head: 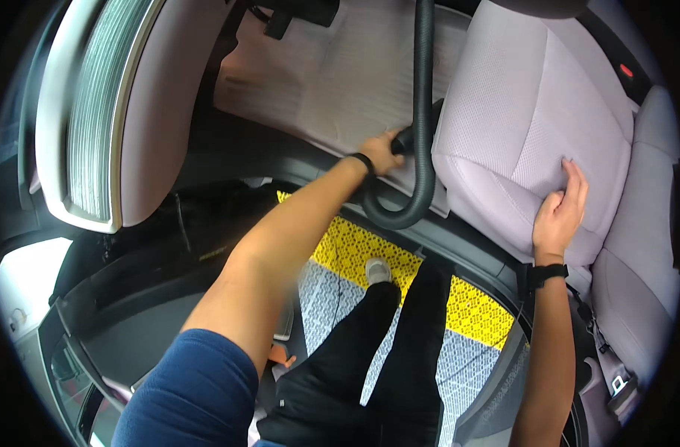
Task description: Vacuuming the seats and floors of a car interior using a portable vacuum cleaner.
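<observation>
My left hand (382, 153) is closed around the black end of a vacuum cleaner hose (424, 100), low beside the front of a car seat. The ribbed hose bends in a U near my wrist and runs up out of the picture; its nozzle is partly hidden by the hose. A pale car seat (502, 112) stands to the right, with perforated fabric in its middle. On its cushion rests my right hand (558, 218), fingers slightly bent, holding nothing. Beyond the left hand lies the pale car floor mat (317, 72).
The door sill (474, 246) runs between me and the cabin. A seat belt buckle (618, 385) is at lower right. The open car door (150, 313) stands at left, below the large pale padded panel (161, 112). Yellow and grey floor grating (368, 246) lies under my feet.
</observation>
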Motion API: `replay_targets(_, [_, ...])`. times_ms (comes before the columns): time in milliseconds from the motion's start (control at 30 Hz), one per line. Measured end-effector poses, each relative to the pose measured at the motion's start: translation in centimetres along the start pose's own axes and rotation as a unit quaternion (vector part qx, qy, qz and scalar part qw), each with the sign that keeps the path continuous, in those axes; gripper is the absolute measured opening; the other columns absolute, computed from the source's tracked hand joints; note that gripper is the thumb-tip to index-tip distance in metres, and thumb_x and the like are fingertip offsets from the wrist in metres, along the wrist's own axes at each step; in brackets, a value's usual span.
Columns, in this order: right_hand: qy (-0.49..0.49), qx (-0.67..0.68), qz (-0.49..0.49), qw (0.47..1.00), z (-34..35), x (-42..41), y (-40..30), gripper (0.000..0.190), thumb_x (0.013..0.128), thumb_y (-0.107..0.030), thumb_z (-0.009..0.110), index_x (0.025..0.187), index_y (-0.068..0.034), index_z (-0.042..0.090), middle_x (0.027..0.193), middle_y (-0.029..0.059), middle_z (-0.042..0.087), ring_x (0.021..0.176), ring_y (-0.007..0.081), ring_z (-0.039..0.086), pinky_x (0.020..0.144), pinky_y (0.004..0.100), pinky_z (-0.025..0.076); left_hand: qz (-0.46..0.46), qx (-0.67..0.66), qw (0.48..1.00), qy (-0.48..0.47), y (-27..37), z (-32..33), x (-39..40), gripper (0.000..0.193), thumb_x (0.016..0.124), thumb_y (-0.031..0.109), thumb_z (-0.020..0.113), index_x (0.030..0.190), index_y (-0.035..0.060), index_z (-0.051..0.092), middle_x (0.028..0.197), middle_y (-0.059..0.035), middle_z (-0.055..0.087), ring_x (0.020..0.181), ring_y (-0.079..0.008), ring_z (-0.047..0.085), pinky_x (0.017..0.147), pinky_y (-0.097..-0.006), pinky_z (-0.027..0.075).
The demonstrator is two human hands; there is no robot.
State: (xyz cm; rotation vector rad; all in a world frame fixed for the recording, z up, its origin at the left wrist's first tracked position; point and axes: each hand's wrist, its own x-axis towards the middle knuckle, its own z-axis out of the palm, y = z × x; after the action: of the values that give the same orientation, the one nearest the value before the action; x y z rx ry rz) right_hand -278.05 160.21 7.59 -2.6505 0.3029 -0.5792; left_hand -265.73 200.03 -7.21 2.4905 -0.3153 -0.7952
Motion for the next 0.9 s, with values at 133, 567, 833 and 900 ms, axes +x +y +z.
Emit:
replay_targets(133, [0.000,-0.009,0.009,1.000,-0.1,0.2,-0.7,0.060,0.091,0.001,0.049,0.147,-0.008,0.067,0.152,0.0172,0.065,0.141,0.0401,0.063,0.121,0.0523,0.045,-0.094,-0.023,0.995,-0.004,0.4,2.2,-1.0,0.088,0.098,0.045,0.081,0.169,0.0058,0.047,0.133,-0.0325,0.077,0.127,-0.0477,0.074,0.110,-0.0503,0.058])
replay_targets(567, [0.023,0.044,0.045,0.998,-0.5,-0.6,-0.4,0.057,0.088,0.004,0.049,0.141,-0.002,0.070,0.151,0.0181,0.067,0.147,0.0418,0.060,0.126,0.0515,0.043,-0.392,-0.204,0.891,0.105,-19.6,-14.6,1.3,0.056,0.106,0.046,0.077,0.119,-0.0077,0.073,0.091,-0.0166,0.075,0.073,-0.0284,0.075,0.072,-0.0461,0.060])
replay_targets(833, [0.015,0.040,0.032,0.999,-0.7,0.0,-0.5,0.063,0.079,0.008,0.045,0.135,0.002,0.071,0.148,0.0190,0.067,0.149,0.0443,0.058,0.128,0.0527,0.041,-0.340,-0.265,0.873,0.227,-17.8,-12.0,3.5,0.044,0.104,0.043,0.081,0.107,-0.0006,0.074,0.074,-0.0070,0.063,0.058,-0.0242,0.065,0.058,-0.0427,0.054])
replay_targets(900, [0.014,0.040,0.042,0.998,-0.7,0.0,-0.5,0.063,0.078,0.008,0.044,0.134,0.003,0.071,0.146,0.0193,0.067,0.150,0.0447,0.057,0.128,0.0534,0.040,-0.336,-0.323,0.844,0.266,-17.3,-10.7,3.7,0.039,0.105,0.040,0.081,0.109,0.0017,0.073,0.073,-0.0064,0.063,0.057,-0.0234,0.064,0.057,-0.0417,0.054])
